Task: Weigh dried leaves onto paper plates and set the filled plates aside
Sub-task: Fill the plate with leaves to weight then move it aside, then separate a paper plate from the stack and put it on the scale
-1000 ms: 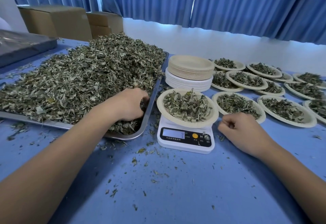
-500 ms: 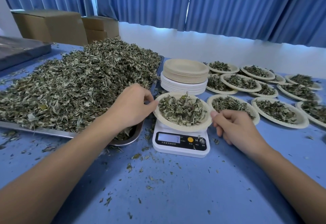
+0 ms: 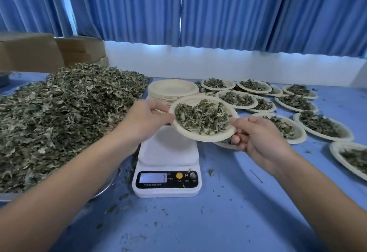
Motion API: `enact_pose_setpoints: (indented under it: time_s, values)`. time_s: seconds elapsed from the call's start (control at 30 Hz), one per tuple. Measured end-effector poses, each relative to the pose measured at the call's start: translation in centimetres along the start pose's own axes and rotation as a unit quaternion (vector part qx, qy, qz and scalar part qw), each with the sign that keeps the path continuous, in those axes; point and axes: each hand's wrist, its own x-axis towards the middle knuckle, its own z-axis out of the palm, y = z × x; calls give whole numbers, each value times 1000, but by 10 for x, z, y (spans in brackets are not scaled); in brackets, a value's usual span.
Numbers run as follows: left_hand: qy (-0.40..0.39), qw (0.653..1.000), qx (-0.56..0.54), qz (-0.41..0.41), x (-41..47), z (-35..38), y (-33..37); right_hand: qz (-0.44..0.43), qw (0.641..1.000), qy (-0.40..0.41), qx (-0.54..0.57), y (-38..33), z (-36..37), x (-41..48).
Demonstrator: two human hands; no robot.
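- The scale's display [image 3: 152, 177] is lit, but its figure is too blurred to read.
- The metal tray [image 3: 103, 189] shows only a sliver of rim. The rest is buried under the heap of loose leaves [image 3: 69, 112] and cut off at the left edge.
- One plate at the far right [image 3: 337, 153] is cut by the frame, and another [image 3: 224, 145] sits half-hidden behind the right hand [image 3: 260, 138].
- The left hand [image 3: 145, 118] pinches the paper plate [image 3: 198, 135] by its left rim, thumb against fingertips.
- The right hand has its thumb on the opposite rim and its fingers curled beneath (some fingertips are out of sight).
- The paper plate hangs above the white scale [image 3: 167, 152], slightly tilted and clear of the platform, with a mound of dried leaves [image 3: 202, 116] in it.
- Behind it stands a stack of empty plates [image 3: 172, 89].
- Filled plates [image 3: 346, 137] spread over the blue table [image 3: 198, 222] to the right, some overlapping.
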Motion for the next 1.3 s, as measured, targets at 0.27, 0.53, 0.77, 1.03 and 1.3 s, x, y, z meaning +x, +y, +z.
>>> enact_pose_setpoints:
  time_s: [0.27,0.53,0.77,1.03,1.3]
  values:
    - [-95,986,-103,-88,59,99,54,19,995,102,-15,-25,-77,29]
    - [-73,955,-256,-130,113,212,94,48,972,222,-58,-49,-169,92]
    - [-95,970,-157,-161,151,299,111,72,952,292,-51,-47,-220,155]
    - [-118,974,-121,-148,185,350,109,116,933,323,-103,-38,-247,198]
    - [-165,978,-109,-66,187,311,117,-122,812,264,-506,-53,-211,191]
